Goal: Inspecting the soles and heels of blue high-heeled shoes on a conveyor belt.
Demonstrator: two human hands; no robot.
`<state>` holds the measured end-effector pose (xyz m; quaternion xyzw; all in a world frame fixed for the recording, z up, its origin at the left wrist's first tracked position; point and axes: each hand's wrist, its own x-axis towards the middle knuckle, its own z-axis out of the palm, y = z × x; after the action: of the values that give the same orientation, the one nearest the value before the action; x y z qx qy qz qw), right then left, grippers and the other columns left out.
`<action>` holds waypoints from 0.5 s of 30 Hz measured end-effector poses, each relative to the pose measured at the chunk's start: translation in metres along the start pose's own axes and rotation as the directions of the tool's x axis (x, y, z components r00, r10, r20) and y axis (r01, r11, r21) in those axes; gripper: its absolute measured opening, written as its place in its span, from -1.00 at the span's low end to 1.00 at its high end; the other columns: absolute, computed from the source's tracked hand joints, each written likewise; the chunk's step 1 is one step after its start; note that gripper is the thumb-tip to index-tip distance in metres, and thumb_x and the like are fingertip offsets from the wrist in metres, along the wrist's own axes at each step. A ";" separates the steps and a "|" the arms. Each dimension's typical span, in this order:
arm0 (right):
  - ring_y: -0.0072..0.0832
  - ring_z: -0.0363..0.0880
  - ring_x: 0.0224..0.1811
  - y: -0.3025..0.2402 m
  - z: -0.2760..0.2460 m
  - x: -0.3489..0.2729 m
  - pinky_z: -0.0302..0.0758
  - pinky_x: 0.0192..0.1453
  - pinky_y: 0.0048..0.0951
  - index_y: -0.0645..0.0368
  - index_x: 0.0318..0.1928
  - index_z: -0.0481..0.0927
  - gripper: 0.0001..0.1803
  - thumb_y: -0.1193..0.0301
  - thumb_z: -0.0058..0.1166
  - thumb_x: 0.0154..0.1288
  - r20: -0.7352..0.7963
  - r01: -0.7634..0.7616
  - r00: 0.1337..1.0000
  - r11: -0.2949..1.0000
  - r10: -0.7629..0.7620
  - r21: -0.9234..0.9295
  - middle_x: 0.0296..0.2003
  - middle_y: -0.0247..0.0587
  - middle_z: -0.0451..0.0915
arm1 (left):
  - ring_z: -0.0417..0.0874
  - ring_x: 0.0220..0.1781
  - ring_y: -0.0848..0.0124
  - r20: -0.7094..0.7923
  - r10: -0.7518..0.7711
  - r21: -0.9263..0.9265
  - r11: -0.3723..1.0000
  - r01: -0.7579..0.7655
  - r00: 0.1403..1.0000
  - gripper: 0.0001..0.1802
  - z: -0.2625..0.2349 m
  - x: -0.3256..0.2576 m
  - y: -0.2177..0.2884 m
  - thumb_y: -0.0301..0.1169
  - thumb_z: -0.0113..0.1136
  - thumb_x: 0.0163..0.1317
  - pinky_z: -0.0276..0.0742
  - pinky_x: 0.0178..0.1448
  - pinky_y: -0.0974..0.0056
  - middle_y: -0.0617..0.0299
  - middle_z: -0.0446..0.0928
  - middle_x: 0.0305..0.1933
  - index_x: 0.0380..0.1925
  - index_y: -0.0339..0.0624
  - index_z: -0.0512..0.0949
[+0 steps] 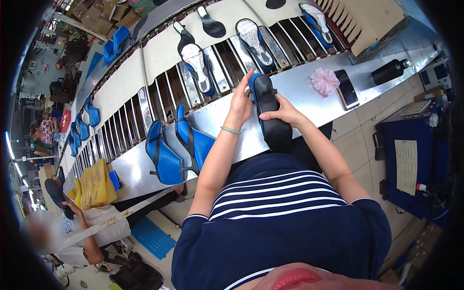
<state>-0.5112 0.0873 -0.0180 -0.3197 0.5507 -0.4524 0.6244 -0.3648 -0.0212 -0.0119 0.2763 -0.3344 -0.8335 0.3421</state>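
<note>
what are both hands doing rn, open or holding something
Left hand: at the left side of the dark shoe; grip unclear.
Right hand: holding the shoe, thumb across it.

Held shoe (267, 99) black, blue; shirt (290, 237) navy, white-striped.

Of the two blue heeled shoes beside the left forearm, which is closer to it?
The right blue shoe: its blue edge meets the left forearm in this view. The left blue shoe lies farther left, a visible gap away.
</note>
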 end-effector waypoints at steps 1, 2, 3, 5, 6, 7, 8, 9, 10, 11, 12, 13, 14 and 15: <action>-0.36 0.59 0.03 -0.008 0.000 -0.004 0.54 0.13 -0.36 0.25 0.35 0.28 0.09 0.32 0.63 -0.22 0.011 0.033 0.999 0.999 -0.032 -0.002 0.01 -0.05 0.57 | 0.23 0.46 0.35 -0.001 -0.053 0.031 0.998 0.053 0.999 -0.38 -0.004 -0.003 0.001 -0.15 0.01 0.47 0.16 0.48 0.15 0.22 0.33 0.39 0.45 -0.13 0.24; -0.36 0.59 0.03 -0.008 -0.002 -0.002 0.54 0.13 -0.36 0.25 0.35 0.28 0.09 0.32 0.63 -0.22 0.012 0.038 0.999 0.999 -0.038 -0.012 0.01 -0.05 0.57 | 0.23 0.46 0.35 0.004 -0.043 0.026 0.999 0.043 0.999 -0.38 -0.007 -0.005 0.002 -0.15 0.01 0.47 0.16 0.48 0.15 0.22 0.33 0.39 0.45 -0.13 0.24; -0.35 0.59 0.02 -0.005 -0.004 0.002 0.54 0.12 -0.35 0.28 0.32 0.30 0.06 0.33 0.63 -0.23 0.030 0.038 0.999 0.999 -0.038 0.000 0.00 -0.06 0.57 | 0.08 0.54 0.32 0.054 0.029 0.113 0.993 -0.035 0.998 -0.36 -0.010 -0.009 0.002 -0.17 0.02 0.45 -0.01 0.53 0.16 0.20 0.22 0.48 0.47 -0.10 0.22; -0.37 0.59 0.00 -0.011 0.000 0.003 0.55 0.11 -0.35 0.35 0.25 0.34 -0.01 0.35 0.61 -0.21 0.072 0.057 0.996 0.998 -0.059 0.022 -0.02 -0.09 0.56 | -0.30 0.66 0.26 0.137 0.098 0.186 0.975 -0.123 0.986 -0.28 -0.012 -0.019 0.009 -0.26 0.09 0.36 -0.27 0.60 0.15 0.16 -0.18 0.65 0.51 0.00 0.16; -0.37 0.59 0.00 -0.014 0.003 0.003 0.55 0.11 -0.35 0.35 0.25 0.34 -0.01 0.35 0.61 -0.21 0.079 0.059 0.995 0.998 -0.059 0.011 -0.02 -0.09 0.56 | -0.30 0.66 0.26 0.134 0.110 0.180 0.975 -0.133 0.985 -0.28 -0.012 -0.024 0.012 -0.26 0.09 0.36 -0.27 0.60 0.15 0.16 -0.18 0.65 0.51 0.00 0.16; -0.38 0.59 -0.01 -0.020 0.007 0.002 0.55 0.10 -0.37 0.34 0.24 0.35 -0.04 0.35 0.60 -0.20 0.101 0.068 0.992 0.997 -0.071 0.041 -0.03 -0.10 0.56 | -0.32 0.67 0.25 0.130 0.149 0.225 0.958 -0.175 0.980 -0.23 -0.004 -0.033 0.021 -0.26 0.16 0.31 -0.28 0.61 0.13 0.14 -0.27 0.65 0.52 0.05 0.15; -0.40 0.58 -0.02 -0.026 0.012 0.002 0.54 0.09 -0.38 0.33 0.23 0.36 -0.06 0.36 0.59 -0.19 0.123 0.076 0.989 0.995 -0.084 0.070 -0.05 -0.11 0.56 | -0.35 0.67 0.23 0.127 0.189 0.271 0.938 -0.218 0.974 -0.18 0.000 -0.039 0.028 -0.27 0.22 0.26 -0.28 0.61 0.12 0.12 -0.35 0.65 0.52 0.10 0.14; -0.41 0.58 -0.03 -0.031 0.016 0.003 0.54 0.09 -0.40 0.32 0.22 0.37 -0.08 0.36 0.58 -0.19 0.137 0.082 0.986 0.994 -0.091 0.068 -0.06 -0.14 0.56 | -0.31 0.66 0.21 0.137 0.234 0.332 0.905 -0.268 0.962 -0.10 -0.001 -0.041 0.032 -0.27 0.34 0.17 -0.22 0.60 0.11 0.06 -0.38 0.64 0.52 0.15 0.16; -0.41 0.58 -0.03 -0.036 0.022 0.003 0.54 0.09 -0.40 0.32 0.22 0.37 -0.08 0.36 0.58 -0.19 0.154 0.082 0.984 0.995 -0.090 0.055 -0.06 -0.14 0.56 | -0.31 0.66 0.21 0.127 0.252 0.328 0.902 -0.280 0.959 -0.10 -0.001 -0.045 0.038 -0.27 0.34 0.17 -0.22 0.60 0.11 0.06 -0.38 0.64 0.52 0.15 0.16; -0.41 0.58 -0.04 -0.040 0.028 0.003 0.54 0.09 -0.41 0.32 0.21 0.38 -0.08 0.36 0.58 -0.19 0.177 0.100 0.978 0.994 -0.108 0.053 -0.06 -0.15 0.56 | -0.28 0.66 0.20 0.111 0.284 0.369 0.878 -0.305 0.952 -0.10 0.001 -0.048 0.044 -0.26 0.36 0.17 -0.18 0.60 0.10 0.04 -0.34 0.63 0.51 0.14 0.17; -0.40 0.59 -0.04 -0.044 0.032 0.005 0.54 0.09 -0.42 0.32 0.21 0.38 -0.09 0.35 0.58 -0.19 0.200 0.119 0.972 0.991 -0.127 0.053 -0.06 -0.16 0.56 | -0.26 0.66 0.19 0.097 0.314 0.410 0.852 -0.326 0.944 -0.09 0.002 -0.052 0.050 -0.26 0.38 0.16 -0.13 0.60 0.09 0.02 -0.31 0.63 0.51 0.13 0.18; -0.48 0.53 0.01 -0.049 0.033 0.007 0.49 0.15 -0.43 0.21 0.27 0.33 -0.07 0.41 0.55 -0.17 0.251 0.085 0.964 0.996 -0.089 0.028 -0.01 -0.26 0.52 | -0.13 0.63 0.17 0.071 0.355 0.437 0.829 -0.349 0.932 -0.10 0.005 -0.055 0.055 -0.26 0.40 0.15 -0.05 0.58 0.10 -0.02 -0.21 0.59 0.50 0.11 0.20; -0.48 0.53 0.01 -0.051 0.035 0.007 0.49 0.15 -0.43 0.21 0.27 0.33 -0.07 0.41 0.55 -0.17 0.262 0.087 0.961 0.996 -0.088 0.018 -0.01 -0.26 0.52 | -0.13 0.63 0.17 0.064 0.368 0.435 0.826 -0.358 0.928 -0.10 0.005 -0.056 0.057 -0.26 0.40 0.15 -0.05 0.58 0.10 -0.02 -0.21 0.59 0.50 0.11 0.20; -0.48 0.53 0.02 -0.053 0.037 0.006 0.50 0.14 -0.43 0.22 0.28 0.32 -0.08 0.39 0.53 -0.13 0.274 0.116 0.955 0.993 -0.111 -0.002 0.00 -0.26 0.52 | -0.06 0.60 0.16 0.056 0.365 0.380 0.853 -0.357 0.929 -0.10 0.005 -0.058 0.058 -0.28 0.41 0.15 0.00 0.57 0.11 -0.03 -0.15 0.57 0.49 0.10 0.21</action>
<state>-0.4864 0.0577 0.0339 -0.4159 0.4442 -0.4338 0.6645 -0.3107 -0.0072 0.0477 0.2779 -0.5336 -0.6702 0.4347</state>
